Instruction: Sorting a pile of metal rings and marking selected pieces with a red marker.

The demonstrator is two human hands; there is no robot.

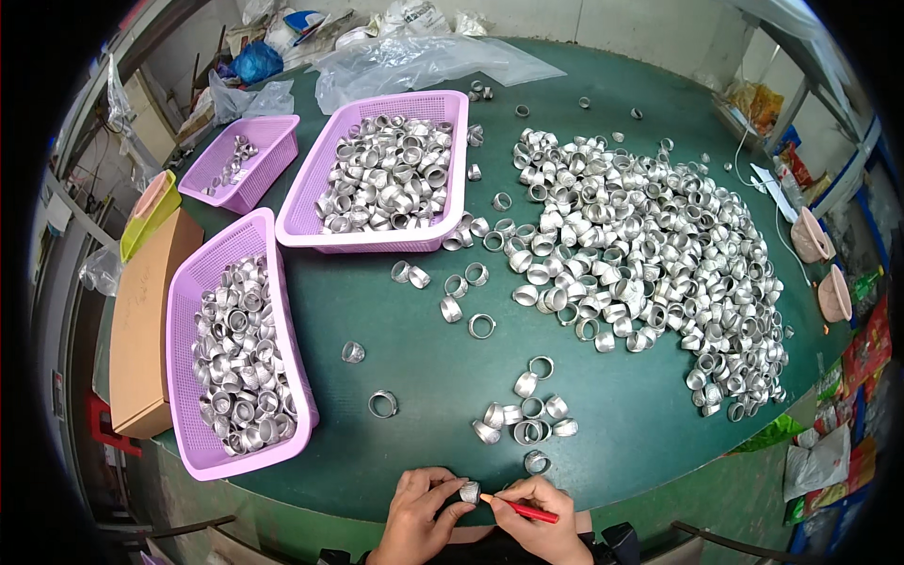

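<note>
Left hand pinched a metal ring; right hand gripped a red pen-like tool, tip beside the ring. Beyond both, loose rings lay on the counter.

The table is dark green; the 3 baskets at left, lilac with a mesh pattern; the rings, silver — and the near pen, red.

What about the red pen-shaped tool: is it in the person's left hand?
No, the right hand holds the red pen-shaped tool, while the left hand pinches a silvery ring.
</note>
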